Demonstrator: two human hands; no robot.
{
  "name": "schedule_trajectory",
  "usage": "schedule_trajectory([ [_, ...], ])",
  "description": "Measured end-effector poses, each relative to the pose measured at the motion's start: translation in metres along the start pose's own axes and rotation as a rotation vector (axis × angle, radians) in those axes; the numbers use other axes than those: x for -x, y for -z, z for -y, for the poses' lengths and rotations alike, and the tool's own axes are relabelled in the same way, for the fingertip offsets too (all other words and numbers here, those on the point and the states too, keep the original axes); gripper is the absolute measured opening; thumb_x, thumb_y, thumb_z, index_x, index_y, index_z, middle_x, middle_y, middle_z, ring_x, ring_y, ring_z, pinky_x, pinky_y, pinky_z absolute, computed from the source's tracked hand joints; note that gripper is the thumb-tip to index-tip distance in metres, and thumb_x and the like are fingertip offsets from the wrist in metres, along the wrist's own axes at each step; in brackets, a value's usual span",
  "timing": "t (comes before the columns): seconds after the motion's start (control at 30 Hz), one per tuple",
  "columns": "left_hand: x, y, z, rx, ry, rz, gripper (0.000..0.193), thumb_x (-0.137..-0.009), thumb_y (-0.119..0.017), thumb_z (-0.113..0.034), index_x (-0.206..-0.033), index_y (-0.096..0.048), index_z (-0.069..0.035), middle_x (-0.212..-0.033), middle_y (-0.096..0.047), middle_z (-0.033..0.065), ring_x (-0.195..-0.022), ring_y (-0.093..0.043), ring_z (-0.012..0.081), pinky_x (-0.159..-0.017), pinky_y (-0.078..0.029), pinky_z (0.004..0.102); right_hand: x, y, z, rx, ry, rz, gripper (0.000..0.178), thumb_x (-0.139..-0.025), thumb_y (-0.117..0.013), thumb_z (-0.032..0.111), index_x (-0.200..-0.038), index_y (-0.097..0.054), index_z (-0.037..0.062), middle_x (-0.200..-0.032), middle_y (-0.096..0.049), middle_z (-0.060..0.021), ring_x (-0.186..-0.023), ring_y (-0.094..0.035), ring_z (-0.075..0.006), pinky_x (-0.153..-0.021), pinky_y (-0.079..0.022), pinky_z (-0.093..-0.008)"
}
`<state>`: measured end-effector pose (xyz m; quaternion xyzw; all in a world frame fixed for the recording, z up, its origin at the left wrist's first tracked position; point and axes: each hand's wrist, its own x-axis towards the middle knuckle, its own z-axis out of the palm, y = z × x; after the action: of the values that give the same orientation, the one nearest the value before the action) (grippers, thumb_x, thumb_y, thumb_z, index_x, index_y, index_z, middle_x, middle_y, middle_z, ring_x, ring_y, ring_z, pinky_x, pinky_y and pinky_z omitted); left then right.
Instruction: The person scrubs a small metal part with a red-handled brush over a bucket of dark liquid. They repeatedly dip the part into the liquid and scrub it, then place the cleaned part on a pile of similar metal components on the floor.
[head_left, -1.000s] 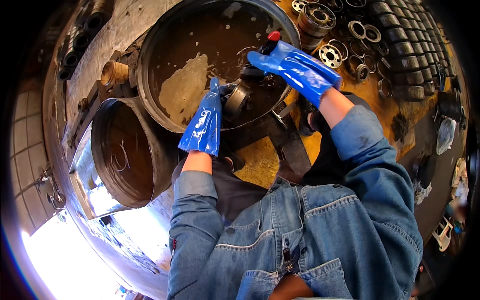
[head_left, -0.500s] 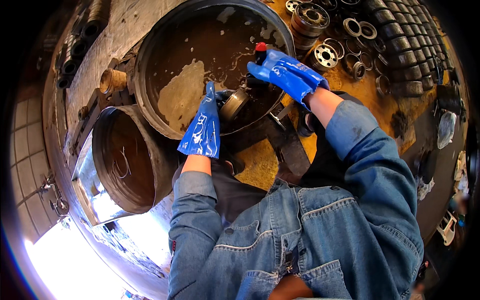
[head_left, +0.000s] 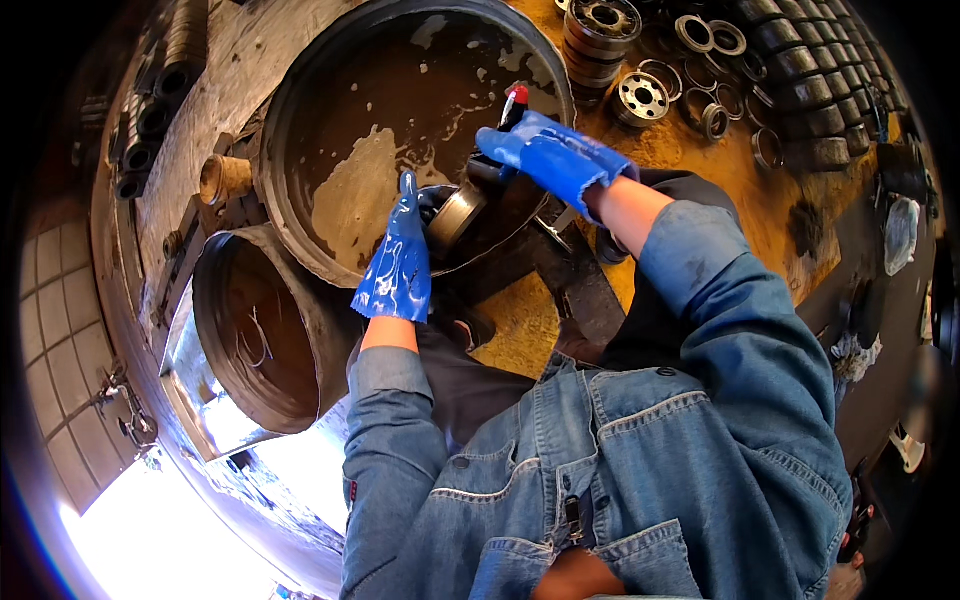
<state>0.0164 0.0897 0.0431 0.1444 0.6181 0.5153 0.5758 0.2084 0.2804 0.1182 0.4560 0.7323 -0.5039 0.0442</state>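
Note:
My left hand [head_left: 395, 255], in a blue rubber glove, grips a round metal ring-shaped part [head_left: 457, 218] over the near side of a big round basin [head_left: 268, 190] of murky brown liquid. My right hand [head_left: 560, 160], gloved the same way, is closed around a black tool with a red end [head_left: 516, 95]. The tool's dark lower part lies right by the upper edge of the metal part; whether they touch I cannot tell. Gloves hide most of the tool and the left fingertips.
Left of my knees stands a second drum [head_left: 258, 330] with a wire loop inside. A rusty cup-like piece [head_left: 224, 180] sits beside the basin. To the right are stacked wheel-like metal parts [head_left: 600, 45], loose rings [head_left: 695, 35] and rows of dark cylinders [head_left: 800, 70].
My right hand has brought the black tool down and left, closer to the metal part. The left hand keeps its grip with little movement. The whole view has shifted slightly.

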Motion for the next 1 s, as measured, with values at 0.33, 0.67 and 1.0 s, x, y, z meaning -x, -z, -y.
schedule_trajectory([
  [0.33, 0.049, -0.043, -0.045, -1.049, -0.107, -0.023, 0.079, -0.085, -0.08, -0.049, -0.147, -0.057, -0.005, -0.134, -0.069, 0.0218, -0.126, -0.066, 0.0344, -0.105, -0.052, 0.0408, 0.02, -0.001, -0.006, -0.547, -0.059, 0.157, 0.045, -0.093, -0.06, 0.043, -0.102, -0.076, 0.0018, -0.093, -0.076, -0.013, -0.081, -0.069, -0.0203, -0.079, -0.051, -0.0328],
  [0.67, 0.03, -0.104, -0.066, -1.68, 0.205, -0.205, 0.059, -0.085, -0.077, -0.041, -0.134, -0.068, -0.011, -0.125, -0.073, 0.0207, -0.119, -0.069, 0.0375, -0.099, -0.055, 0.0459, 0.011, -0.006, 0.008, -0.011, 0.094, 0.003, 0.043, -0.091, -0.064, 0.04, -0.115, -0.076, 0.0072, -0.109, -0.075, -0.0206, -0.106, -0.073, -0.0383, -0.09, -0.054, -0.0438],
  [1.0, 0.063, -0.049, -0.009, -1.286, -0.249, -0.288, 0.082, -0.07, -0.09, -0.03, -0.142, -0.059, -0.007, -0.124, -0.072, 0.0199, -0.119, -0.069, 0.033, -0.101, -0.054, 0.0396, 0.017, 0.025, 0.001, -0.035, 0.316, 0.039, 0.036, -0.094, -0.065, 0.037, -0.107, -0.074, 0.0053, -0.105, -0.073, -0.0237, -0.095, -0.07, -0.0425, -0.083, -0.054, -0.0478],
])
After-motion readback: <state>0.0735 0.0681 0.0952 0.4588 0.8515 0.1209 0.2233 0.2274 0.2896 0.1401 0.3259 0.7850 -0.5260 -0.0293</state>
